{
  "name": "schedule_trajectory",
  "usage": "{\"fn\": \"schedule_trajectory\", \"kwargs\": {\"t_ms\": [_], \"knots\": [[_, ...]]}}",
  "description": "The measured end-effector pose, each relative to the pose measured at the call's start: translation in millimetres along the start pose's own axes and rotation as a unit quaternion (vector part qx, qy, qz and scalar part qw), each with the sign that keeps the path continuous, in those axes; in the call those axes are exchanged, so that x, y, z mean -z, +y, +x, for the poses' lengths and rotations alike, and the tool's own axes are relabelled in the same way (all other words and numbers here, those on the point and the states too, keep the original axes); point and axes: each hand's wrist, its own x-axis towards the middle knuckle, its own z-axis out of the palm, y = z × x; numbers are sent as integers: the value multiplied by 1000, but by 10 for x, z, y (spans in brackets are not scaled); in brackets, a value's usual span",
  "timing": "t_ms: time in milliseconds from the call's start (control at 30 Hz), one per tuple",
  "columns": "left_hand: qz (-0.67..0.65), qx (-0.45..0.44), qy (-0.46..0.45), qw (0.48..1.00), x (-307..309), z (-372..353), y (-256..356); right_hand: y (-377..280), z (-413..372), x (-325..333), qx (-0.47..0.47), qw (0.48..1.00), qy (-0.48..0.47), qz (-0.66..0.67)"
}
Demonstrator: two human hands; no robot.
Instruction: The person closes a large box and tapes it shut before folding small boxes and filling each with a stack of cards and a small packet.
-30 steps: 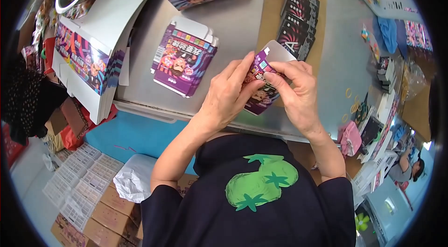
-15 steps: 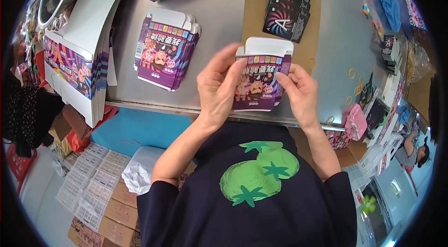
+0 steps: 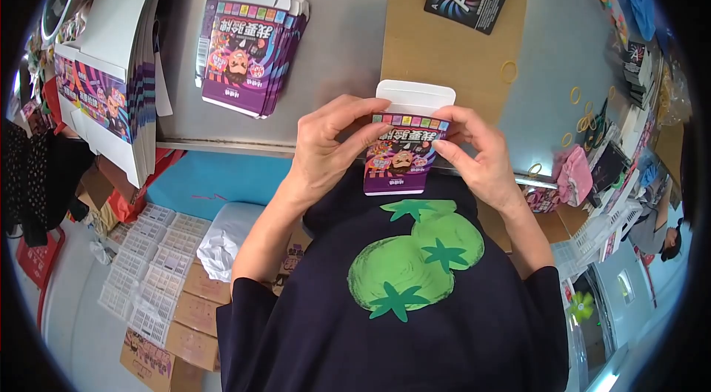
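Bkgd, head view. A grey metal counter (image 3: 341, 44) fills the upper field, w/ a brown cardboard sheet (image 3: 452, 51) lying flat on it and yellow rubber bands (image 3: 577, 95) scattered toward the R side. Below the counter's front edge sits a blue panel (image 3: 215, 178). Lower L: pale grey floor (image 3: 59, 333) carrying white lattice trays (image 3: 152, 255), brown cardboard boxes (image 3: 196, 310) in a row, and a white plastic bag (image 3: 221, 240) just beside them. Far R: white baskets (image 3: 609, 233) amid clutter, and another person (image 3: 663, 233), partly cut off by the lens edge. Light is even and diffuse throughout.
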Motion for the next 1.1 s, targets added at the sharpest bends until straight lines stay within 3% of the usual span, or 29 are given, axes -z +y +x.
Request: {"fn": "schedule_trajectory", "kwargs": {"t_ms": [167,300,400,433,533,700,833,933,967,1000,1067,1100], "knots": [[52,-4,-30,998,25,-47,-70,-49,-40,-51,18,999,-1,-48],[-28,-24,-4,999,-36,-13,-75,-15,58,11,16,996,79,35],[-92,94,-18,991,-17,34,42,-119,151,25,-56,989,58,128],[-92,96,-17,991,-4,40,45,-135,167,38,-57,988,56,129],[-99,100,-39,989,33,64,32,-176,179,91,142,982,26,-124],[-147,172,-52,973,57,99,203,-278,124,108,-6,999,-31,26],[-27,99,-81,991,72,110,250,-289,98,33,-94,994,-2,57],[188,-145,-102,966,67,118,223,-277,55,29,90,981,-26,-172],[187,-144,-102,966,65,111,223,-272,32,-7,89,981,-26,-172],[223,-156,-124,954,66,103,226,-263,4,-83,33,998,17,-54],[293,-180,-165,924,73,88,234,-206,-38,-212,-79,975,101,181],[293,-179,-166,924,80,78,245,-148,-64,-238,-81,975,101,181]]}}
